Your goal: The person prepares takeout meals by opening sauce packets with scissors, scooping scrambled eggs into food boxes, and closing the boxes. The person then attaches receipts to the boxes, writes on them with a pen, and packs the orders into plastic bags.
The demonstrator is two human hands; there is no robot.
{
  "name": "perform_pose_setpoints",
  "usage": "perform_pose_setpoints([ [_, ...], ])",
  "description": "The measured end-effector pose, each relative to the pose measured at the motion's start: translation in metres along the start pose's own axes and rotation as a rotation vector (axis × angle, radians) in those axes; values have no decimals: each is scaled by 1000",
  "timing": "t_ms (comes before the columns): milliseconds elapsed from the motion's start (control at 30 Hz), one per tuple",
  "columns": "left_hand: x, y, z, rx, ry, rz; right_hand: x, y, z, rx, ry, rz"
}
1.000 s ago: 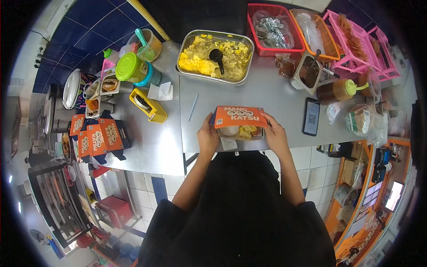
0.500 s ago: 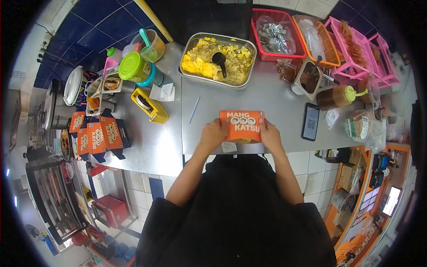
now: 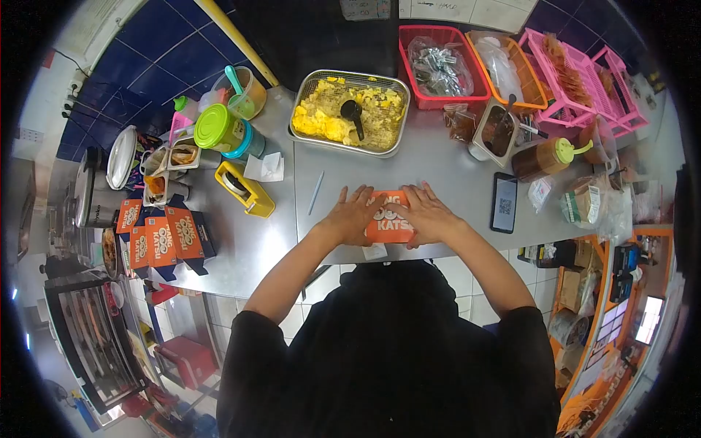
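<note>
An orange printed takeaway box (image 3: 387,228) with white lettering sits near the front edge of the steel counter. My left hand (image 3: 350,217) lies over its left side, fingers spread toward the far end. From the right, my right hand (image 3: 432,217) clasps the box, its thumb reaching across the lid. Both hands cover much of the top, and the contents are hidden. Just below the box lies a small white paper slip (image 3: 374,252). A thin pale stick (image 3: 316,193) rests to the left of my left hand.
Behind the box stands a metal tray (image 3: 387,153) of yellow food with a black scoop (image 3: 353,115). A phone (image 3: 504,203) and sauce bottle (image 3: 540,159) are right. Left are a yellow tape dispenser (image 3: 255,201) and several orange boxes (image 3: 161,241).
My hands have moved from gripping the box's sides to spreading over its top. The box now sits slightly nearer to me in the view, and the camera view has shifted a little.
</note>
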State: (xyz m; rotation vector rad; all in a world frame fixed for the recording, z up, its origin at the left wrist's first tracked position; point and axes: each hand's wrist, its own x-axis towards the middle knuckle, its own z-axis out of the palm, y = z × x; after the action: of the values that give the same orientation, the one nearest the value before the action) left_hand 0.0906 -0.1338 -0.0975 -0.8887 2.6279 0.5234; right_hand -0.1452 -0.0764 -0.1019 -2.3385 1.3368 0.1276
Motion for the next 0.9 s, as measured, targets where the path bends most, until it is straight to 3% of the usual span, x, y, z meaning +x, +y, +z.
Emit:
perform_pose_setpoints([
  [233,-2,-9,13,18,122,97,0,8,23,-77,143,-102],
  [333,-8,-16,25,-72,262,122,-4,8,36,38,350,-146],
  [433,-34,-26,29,-112,503,-34,-1,10,38,110,387,-141],
  [567,-89,-92,93,-633,1542,-1148,4,2,40,223,390,-57],
  [633,-121,-134,105,-672,1564,-1426,6,-6,42,257,452,-35],
  [667,-136,-173,134,-1031,1459,-1359,6,-7,42,263,476,-23],
  [767,-138,-161,59,-1672,1226,-1252,7,-11,46,248,491,-7],
  [800,-141,-186,67,-1861,1059,-1125,7,-11,47,247,496,-8],
  [900,-137,-190,36,-1960,893,-1176,7,-12,48,244,500,-14],
])
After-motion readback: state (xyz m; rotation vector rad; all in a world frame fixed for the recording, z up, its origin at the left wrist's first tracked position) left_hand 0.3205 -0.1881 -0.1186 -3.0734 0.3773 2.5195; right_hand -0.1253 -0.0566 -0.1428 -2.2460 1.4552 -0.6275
